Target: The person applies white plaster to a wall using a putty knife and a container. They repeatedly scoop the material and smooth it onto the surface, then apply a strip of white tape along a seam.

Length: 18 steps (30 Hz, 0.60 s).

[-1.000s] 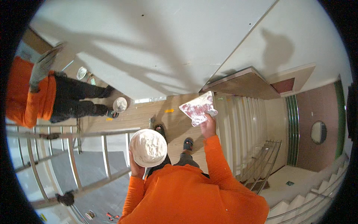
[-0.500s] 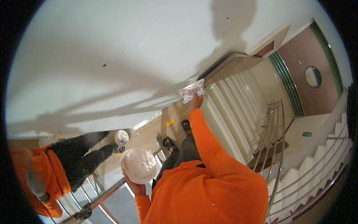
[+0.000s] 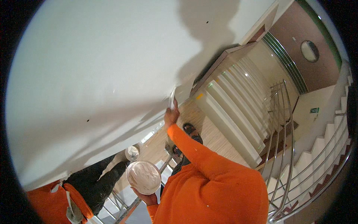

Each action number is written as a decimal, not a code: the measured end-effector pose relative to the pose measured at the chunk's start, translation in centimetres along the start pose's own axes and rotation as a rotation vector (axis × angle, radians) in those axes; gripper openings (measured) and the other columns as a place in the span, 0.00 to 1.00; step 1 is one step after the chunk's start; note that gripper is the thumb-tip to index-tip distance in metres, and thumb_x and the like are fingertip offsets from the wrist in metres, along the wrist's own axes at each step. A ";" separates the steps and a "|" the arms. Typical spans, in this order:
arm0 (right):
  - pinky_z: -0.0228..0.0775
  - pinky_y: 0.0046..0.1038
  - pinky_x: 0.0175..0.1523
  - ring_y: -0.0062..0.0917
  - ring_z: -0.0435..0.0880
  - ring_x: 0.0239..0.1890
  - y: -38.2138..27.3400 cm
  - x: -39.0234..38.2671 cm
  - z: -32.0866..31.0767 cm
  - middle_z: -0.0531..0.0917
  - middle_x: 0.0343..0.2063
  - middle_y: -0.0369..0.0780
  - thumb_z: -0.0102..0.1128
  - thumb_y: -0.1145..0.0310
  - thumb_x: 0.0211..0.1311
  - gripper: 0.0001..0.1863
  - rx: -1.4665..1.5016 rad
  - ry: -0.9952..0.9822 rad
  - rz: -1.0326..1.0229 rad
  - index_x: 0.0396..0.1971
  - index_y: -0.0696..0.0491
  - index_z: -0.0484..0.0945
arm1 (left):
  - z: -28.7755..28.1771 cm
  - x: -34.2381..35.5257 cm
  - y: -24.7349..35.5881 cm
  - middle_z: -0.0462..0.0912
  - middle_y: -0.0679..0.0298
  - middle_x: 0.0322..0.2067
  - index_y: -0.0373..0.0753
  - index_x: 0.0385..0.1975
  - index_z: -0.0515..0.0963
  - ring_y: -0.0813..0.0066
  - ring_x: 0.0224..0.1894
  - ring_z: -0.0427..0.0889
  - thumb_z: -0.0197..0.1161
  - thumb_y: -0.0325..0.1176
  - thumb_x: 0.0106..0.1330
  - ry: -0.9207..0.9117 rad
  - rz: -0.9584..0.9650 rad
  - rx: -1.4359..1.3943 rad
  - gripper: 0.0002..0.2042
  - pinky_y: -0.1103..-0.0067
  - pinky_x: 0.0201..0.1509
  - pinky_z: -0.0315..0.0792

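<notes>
My right hand (image 3: 171, 116) is closed around a flat, pale scraper (image 3: 172, 98), seen nearly edge-on, its far end at the white wall (image 3: 112, 74). I cannot tell how firmly it presses there. Low in front of my body, my left hand (image 3: 148, 198) grips a round bowl (image 3: 144, 178) from beneath and along its near rim. Whitish paste is smeared over the bowl's inside.
A co-worker in an orange top (image 3: 48, 199) stands at the left, near a white bucket (image 3: 132, 153). Metal rails (image 3: 130, 209) run below. White stairs (image 3: 227, 115) descend at the right beside a steel handrail (image 3: 289, 149). A brown ledge (image 3: 216, 65) juts from the wall.
My right hand has moved left and turned the scraper from face-on to edge-on against the wall. The bowl sits slightly lower and further right as my view has shifted.
</notes>
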State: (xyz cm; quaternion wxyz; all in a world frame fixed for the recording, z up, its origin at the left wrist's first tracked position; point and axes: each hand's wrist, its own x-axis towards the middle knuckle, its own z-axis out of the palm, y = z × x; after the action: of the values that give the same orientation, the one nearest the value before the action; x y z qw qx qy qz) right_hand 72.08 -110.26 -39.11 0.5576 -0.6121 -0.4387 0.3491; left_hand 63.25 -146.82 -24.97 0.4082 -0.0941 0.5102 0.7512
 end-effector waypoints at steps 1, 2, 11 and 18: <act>0.68 0.39 0.61 0.49 0.78 0.56 0.2 -0.3 -1.2 0.79 0.55 0.51 0.53 0.75 0.59 0.32 0.033 -0.020 0.084 0.67 0.55 0.64 | 0.2 0.1 0.1 0.60 0.60 0.72 0.49 0.73 0.56 0.54 0.72 0.61 0.42 0.64 0.73 -0.005 -0.011 -0.004 0.35 0.57 0.75 0.56; 0.68 0.38 0.61 0.48 0.78 0.55 1.2 -0.4 -2.3 0.80 0.54 0.50 0.52 0.75 0.59 0.31 0.066 -0.043 0.168 0.66 0.56 0.65 | 0.2 0.1 0.3 0.59 0.60 0.72 0.49 0.73 0.56 0.54 0.72 0.60 0.42 0.64 0.73 -0.029 0.013 0.039 0.35 0.57 0.75 0.56; 0.68 0.33 0.60 0.36 0.79 0.54 15.3 16.2 -4.1 0.81 0.52 0.47 0.51 0.75 0.60 0.23 0.235 0.264 0.356 0.55 0.62 0.76 | 3.0 0.4 0.8 0.58 0.61 0.72 0.49 0.73 0.57 0.55 0.72 0.59 0.40 0.63 0.74 -0.101 0.057 0.159 0.34 0.57 0.75 0.56; 0.67 0.35 0.62 0.39 0.78 0.58 6.7 4.1 -1.8 0.80 0.54 0.51 0.50 0.78 0.60 0.23 0.087 -0.054 0.215 0.56 0.63 0.76 | 0.3 1.0 0.0 0.59 0.61 0.72 0.48 0.73 0.57 0.56 0.72 0.59 0.39 0.62 0.74 -0.067 -0.006 0.075 0.33 0.57 0.75 0.56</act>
State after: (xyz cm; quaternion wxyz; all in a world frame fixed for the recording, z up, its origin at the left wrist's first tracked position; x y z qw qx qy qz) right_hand 76.27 -107.11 -45.24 0.5309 -0.6213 -0.3698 0.4420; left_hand 62.73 -146.02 -25.38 0.4303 -0.0551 0.5236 0.7332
